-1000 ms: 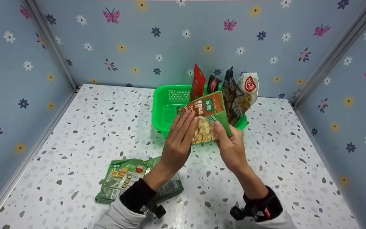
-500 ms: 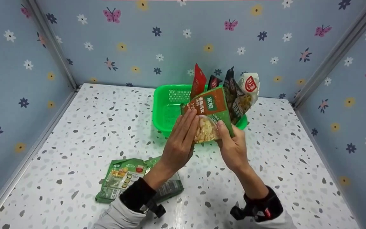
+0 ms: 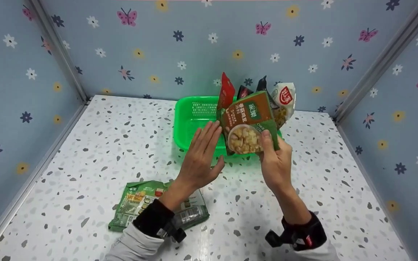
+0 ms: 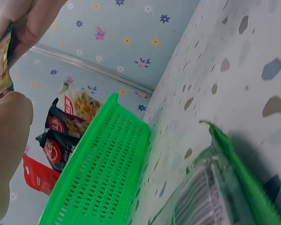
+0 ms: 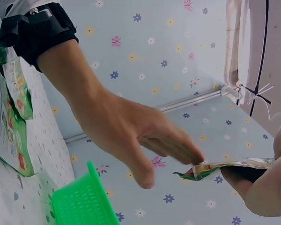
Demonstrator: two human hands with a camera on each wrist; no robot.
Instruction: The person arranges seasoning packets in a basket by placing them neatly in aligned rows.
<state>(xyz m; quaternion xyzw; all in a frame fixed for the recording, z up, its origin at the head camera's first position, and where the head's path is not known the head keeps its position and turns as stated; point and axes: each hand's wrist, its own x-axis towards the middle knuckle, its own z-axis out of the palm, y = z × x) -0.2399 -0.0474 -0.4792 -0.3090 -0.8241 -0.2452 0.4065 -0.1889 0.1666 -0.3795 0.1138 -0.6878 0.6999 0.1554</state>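
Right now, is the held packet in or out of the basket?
Out: the right hand holds the packet apart from the basket in both wrist views.

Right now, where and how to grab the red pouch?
I'd pinch the red pouch by its pointed top, from above-left: it rises above the green basket, whose left part looks bare; a black pouch flanks its right, the soup-mix packet its front.

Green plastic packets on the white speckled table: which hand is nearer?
Left. The left hand is just beyond the green packets; the right hand is farther away, beyond and to their right.
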